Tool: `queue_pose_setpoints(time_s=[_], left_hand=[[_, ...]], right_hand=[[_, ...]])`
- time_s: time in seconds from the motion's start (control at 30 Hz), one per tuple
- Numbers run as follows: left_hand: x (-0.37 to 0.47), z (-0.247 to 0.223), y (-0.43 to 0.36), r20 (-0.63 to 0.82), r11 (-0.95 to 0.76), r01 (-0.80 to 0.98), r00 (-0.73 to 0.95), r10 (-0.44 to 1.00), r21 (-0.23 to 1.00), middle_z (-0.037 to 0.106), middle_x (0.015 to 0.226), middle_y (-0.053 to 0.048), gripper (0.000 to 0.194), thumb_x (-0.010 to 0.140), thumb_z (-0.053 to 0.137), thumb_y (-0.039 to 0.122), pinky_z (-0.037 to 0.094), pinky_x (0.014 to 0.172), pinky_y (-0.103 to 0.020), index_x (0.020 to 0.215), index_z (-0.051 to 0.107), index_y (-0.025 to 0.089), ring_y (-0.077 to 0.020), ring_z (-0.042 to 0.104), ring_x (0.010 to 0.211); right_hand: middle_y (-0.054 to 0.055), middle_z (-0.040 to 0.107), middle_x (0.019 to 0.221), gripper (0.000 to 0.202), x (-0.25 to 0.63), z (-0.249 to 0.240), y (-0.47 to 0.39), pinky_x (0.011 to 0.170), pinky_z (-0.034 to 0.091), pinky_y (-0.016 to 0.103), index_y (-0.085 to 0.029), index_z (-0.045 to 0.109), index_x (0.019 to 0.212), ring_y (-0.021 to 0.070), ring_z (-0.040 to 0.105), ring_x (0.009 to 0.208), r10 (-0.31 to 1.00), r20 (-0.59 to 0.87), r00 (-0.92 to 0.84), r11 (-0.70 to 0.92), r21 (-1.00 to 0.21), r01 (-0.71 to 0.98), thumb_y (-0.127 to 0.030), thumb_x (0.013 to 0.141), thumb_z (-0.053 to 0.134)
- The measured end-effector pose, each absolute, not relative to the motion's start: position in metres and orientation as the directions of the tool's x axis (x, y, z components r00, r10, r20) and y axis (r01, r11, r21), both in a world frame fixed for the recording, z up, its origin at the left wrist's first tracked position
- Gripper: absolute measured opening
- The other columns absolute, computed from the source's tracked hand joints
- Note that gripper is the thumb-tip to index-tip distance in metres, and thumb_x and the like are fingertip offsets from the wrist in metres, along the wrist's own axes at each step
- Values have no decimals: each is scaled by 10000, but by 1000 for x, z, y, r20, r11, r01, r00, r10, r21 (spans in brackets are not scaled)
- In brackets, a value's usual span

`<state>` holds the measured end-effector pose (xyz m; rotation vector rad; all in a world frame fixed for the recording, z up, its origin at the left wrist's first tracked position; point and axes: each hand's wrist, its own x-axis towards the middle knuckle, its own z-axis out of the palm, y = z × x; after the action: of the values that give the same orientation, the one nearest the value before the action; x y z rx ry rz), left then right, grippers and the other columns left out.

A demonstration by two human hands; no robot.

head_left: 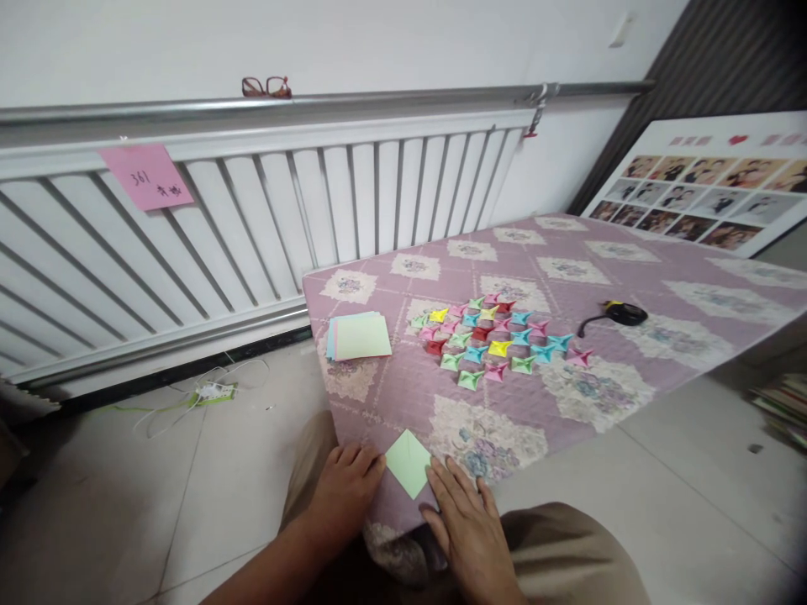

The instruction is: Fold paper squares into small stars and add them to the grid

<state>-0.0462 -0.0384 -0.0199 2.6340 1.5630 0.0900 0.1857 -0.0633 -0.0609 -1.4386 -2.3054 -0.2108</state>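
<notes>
Green paper (pixel 408 465) between left hand (pixel 349 487), curled at corner, pinch hard to tell, and right hand (pixel 467 519), fingers apart.

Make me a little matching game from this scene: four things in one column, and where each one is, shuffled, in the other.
Things
1. Light green square
2. Paper stack
3. Glasses
4. Pink note

Places
A. Against the front of the radiator
B. Between the left hand and the right hand
C. On the tablecloth, to the left of the small folded papers
D. At the metal pipe along the wall

Right pairs: 1-B, 2-C, 3-D, 4-A
</notes>
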Motion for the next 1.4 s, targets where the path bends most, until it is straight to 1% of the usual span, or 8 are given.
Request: queue_pose_setpoints(time_s=[0.17, 0.3, 0.37, 0.47, 0.63, 1.1, 1.27, 1.4], left_hand=[[-32, 0, -35, -32, -399, 905, 408, 913, 148, 605, 1075, -53, 207, 896, 508, 329, 371, 831, -401, 1056, 606, 242, -242, 530, 974], [-16, 10, -23, -96, -298, 944, 313, 945, 144, 624, 981, -67, 258, 905, 481, 395, 385, 829, -408, 911, 641, 194, -249, 560, 935], [-10, 10, -17, -141, -247, 956, 270, 953, 159, 622, 999, -78, 225, 880, 521, 372, 393, 837, -401, 929, 628, 180, -257, 559, 964], [-6, 9, -11, -175, -181, 960, 220, 960, 212, 612, 1023, -76, 206, 842, 561, 347, 405, 831, -384, 956, 592, 178, -258, 555, 981], [-7, 7, -6, -183, -153, 954, 203, 962, 257, 612, 1001, -64, 219, 798, 600, 334, 407, 794, -358, 951, 562, 182, -254, 556, 965], [-8, 1, -10, -154, -139, 932, 200, 968, 334, 592, 1031, -58, 251, 770, 615, 279, 392, 821, -349, 994, 543, 191, -241, 527, 981], [-2, -16, -28, -8, -349, 871, 374, 927, 346, 578, 1061, -30, 130, 879, 499, 193, 364, 903, -366, 981, 577, 217, -215, 500, 1011], [4, -28, -42, 41, -471, 815, 487, 872, 338, 574, 1100, -30, 171, 917, 452, 178, 374, 916, -363, 1012, 589, 217, -210, 493, 1028]], right_hand=[[32, 682, 1027, 164, 175, -34, -48, 882, 361, 399, -249, 637, 970, 240, 573, 994, 899, 370, -233, 339, -254, 906, -279, 903, 491], [38, 637, 810, 105, 165, -20, -34, 744, 386, 348, -224, 596, 739, 229, 565, 822, 946, 292, -139, 220, -264, 939, -275, 831, 598], [39, 632, 849, 51, 163, -16, -29, 732, 381, 337, -227, 593, 804, 229, 568, 849, 954, 279, -112, 190, -270, 944, -258, 796, 633], [41, 634, 931, 146, 162, -11, -23, 742, 370, 335, -240, 591, 904, 235, 568, 918, 979, 184, -84, 136, -290, 947, -243, 770, 648], [28, 636, 932, 119, 163, -7, -11, 732, 356, 339, -247, 598, 825, 235, 567, 926, 997, 35, -74, 81, -319, 944, -273, 730, 666], [20, 617, 915, 141, 163, -7, -17, 738, 344, 340, -239, 575, 806, 237, 564, 936, 998, 44, -44, 56, -347, 936, -267, 711, 675], [13, 616, 893, 125, 163, -7, -29, 735, 338, 340, -248, 563, 810, 238, 561, 929, 990, 139, -27, 77, -367, 927, -245, 732, 660], [6, 625, 880, 107, 165, -10, -31, 727, 336, 334, -252, 564, 814, 233, 565, 907, 984, 178, -21, 89, -383, 920, -222, 749, 643]])
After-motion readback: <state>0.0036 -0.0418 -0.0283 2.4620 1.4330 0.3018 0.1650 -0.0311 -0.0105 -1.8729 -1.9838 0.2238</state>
